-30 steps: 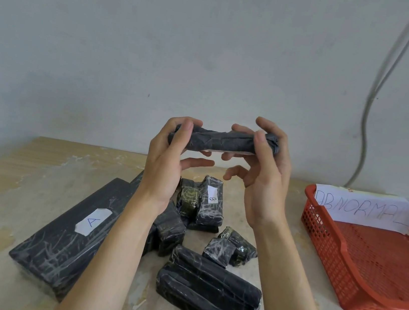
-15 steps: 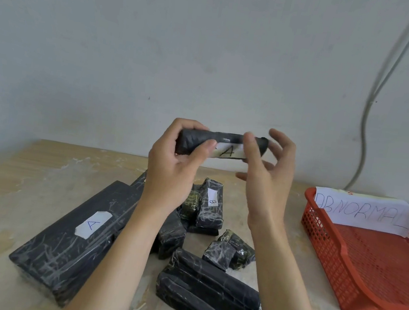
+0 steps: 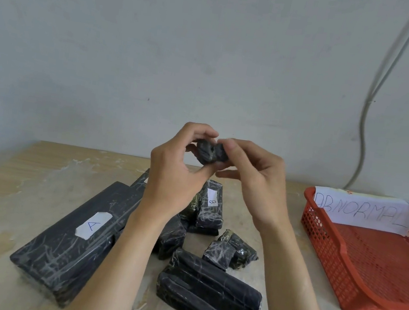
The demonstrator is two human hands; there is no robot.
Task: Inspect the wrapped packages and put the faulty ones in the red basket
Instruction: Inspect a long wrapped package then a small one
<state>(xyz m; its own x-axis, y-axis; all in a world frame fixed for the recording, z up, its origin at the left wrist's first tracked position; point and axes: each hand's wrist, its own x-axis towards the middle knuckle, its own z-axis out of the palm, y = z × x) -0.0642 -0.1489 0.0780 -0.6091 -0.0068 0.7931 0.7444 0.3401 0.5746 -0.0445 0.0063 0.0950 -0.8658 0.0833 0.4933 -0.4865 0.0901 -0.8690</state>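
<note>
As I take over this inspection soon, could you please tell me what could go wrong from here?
The black wrapped package is pinched between the left hand and right hand; it might slip into the pile of wrapped packages below and get mixed up. Only its end faces the camera, so side faults could be missed.

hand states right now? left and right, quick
Left hand: closed, gripping the black wrapped package.
Right hand: closed, pinching the same package from the other side.
</note>
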